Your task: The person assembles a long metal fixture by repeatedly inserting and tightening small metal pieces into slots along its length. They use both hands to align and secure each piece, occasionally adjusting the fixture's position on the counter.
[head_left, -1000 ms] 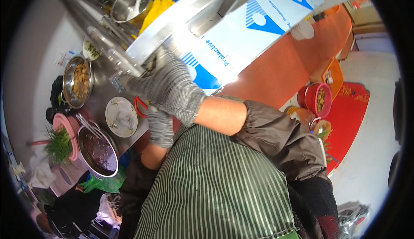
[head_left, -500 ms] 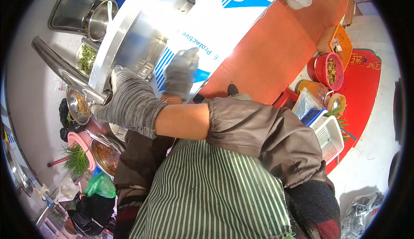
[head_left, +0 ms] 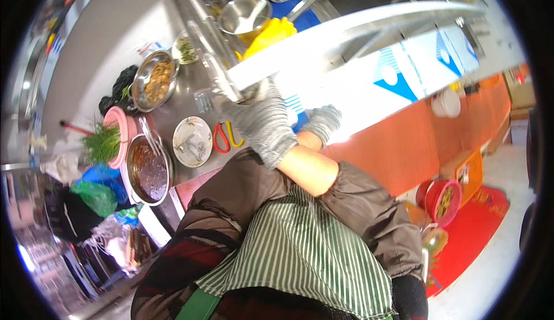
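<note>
Film-covered steel unit point(head_left: 385, 82) slants across in front of us, its near corner close to a steel tube point(head_left: 199, 31). We have the right hand point(head_left: 258, 122), in a grey knit glove, clamped on that corner; fingertips blurred. Arms crossed: our left hand point(head_left: 323, 124), also gloved, passes beneath to the unit's lower edge, grip unclear to us. Just left, on the bench point(head_left: 186, 104): red-and-yellow looped handles point(head_left: 215, 140), a white plate point(head_left: 199, 128) beside them. Farther left we note a pot point(head_left: 169, 176) of dark red liquid and a steel bowl point(head_left: 138, 90) of brown food. Yellow gloves point(head_left: 270, 36) lie beyond the unit.
</note>
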Demonstrator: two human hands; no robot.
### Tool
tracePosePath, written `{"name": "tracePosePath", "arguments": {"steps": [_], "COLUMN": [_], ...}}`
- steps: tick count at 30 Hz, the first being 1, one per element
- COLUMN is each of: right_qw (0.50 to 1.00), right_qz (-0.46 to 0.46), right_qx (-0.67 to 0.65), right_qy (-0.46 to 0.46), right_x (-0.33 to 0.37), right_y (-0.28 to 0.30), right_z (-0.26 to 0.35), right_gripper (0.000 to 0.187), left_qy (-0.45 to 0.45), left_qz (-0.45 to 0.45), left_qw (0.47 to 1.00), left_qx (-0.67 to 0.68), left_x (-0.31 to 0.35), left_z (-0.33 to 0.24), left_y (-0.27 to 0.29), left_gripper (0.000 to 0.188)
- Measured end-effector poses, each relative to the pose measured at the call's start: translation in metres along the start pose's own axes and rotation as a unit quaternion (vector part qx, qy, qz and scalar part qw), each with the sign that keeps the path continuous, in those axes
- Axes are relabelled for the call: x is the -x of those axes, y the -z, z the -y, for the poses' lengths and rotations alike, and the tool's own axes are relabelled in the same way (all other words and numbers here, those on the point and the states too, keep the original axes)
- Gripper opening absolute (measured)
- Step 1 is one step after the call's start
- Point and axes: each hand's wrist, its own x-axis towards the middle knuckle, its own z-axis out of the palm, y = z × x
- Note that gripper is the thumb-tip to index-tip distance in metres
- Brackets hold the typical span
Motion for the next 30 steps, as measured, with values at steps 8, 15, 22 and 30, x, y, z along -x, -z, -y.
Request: {"name": "tracePosePath", "arguments": {"steps": [8, 15, 22, 30], "right_qw": [0.991, 0.997, 0.996, 0.995], "right_qz": [-0.009, 0.004, -0.002, 0.007], "right_qx": [0.122, 0.065, 0.08, 0.085], "right_qy": [-0.045, -0.041, -0.035, -0.042], "right_x": [0.004, 0.003, 0.005, 0.006], "right_y": [0.003, 0.002, 0.001, 0.001], "right_z": [0.011, 0.011, 0.006, 0.015], "right_gripper": [0.053, 0.055, 0.05, 0.055], "left_qy": [-0.043, 0.194, 0.035, -0.093], "left_qz": [-0.2, -0.38, -0.484, -0.395], "left_qw": [0.975, 0.732, 0.854, 0.913], "left_qx": [0.082, 0.531, 0.19, -0.036], "left_x": [0.069, 0.238, 0.259, 0.261], "left_z": [0.058, 0.129, 0.151, 0.152], "left_y": [-0.045, 0.046, 0.157, 0.206], "left_gripper": [0.031, 0.022, 0.014, 0.016]}}
